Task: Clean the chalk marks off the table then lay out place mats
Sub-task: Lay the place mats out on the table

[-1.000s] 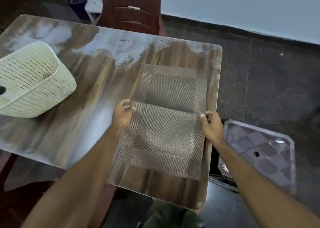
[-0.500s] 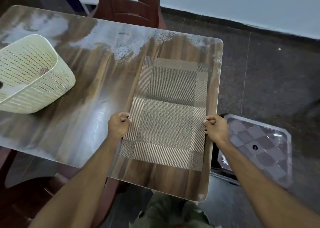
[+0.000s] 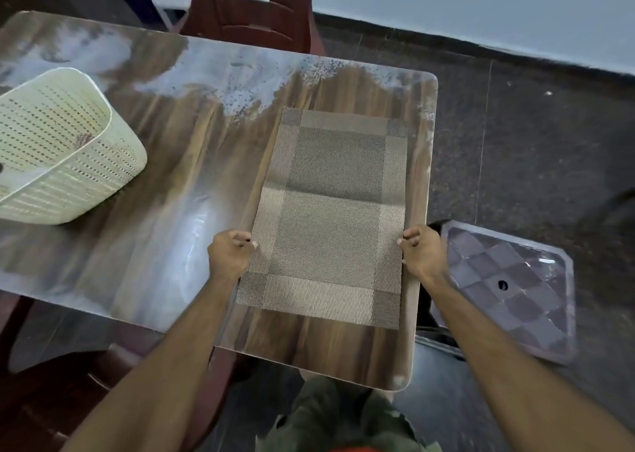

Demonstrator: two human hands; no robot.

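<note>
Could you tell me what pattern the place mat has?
The place mat is woven brown-grey, darker centre, lighter border; head view.

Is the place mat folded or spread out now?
Spread out: the place mat lies open on the table, showing only a crease across its middle.

One brown woven rectangular place mat (image 3: 330,218) is lying between two hands. One cream perforated plastic basket (image 3: 58,149) is sitting left of them. One dark checkered plastic stool (image 3: 508,290) is standing to their right.

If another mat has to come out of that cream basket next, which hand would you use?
The left hand, probably. The cream basket sits on the table's left side, nearer it. The right hand holds the place mat's far edge by the table's right rim.
</note>
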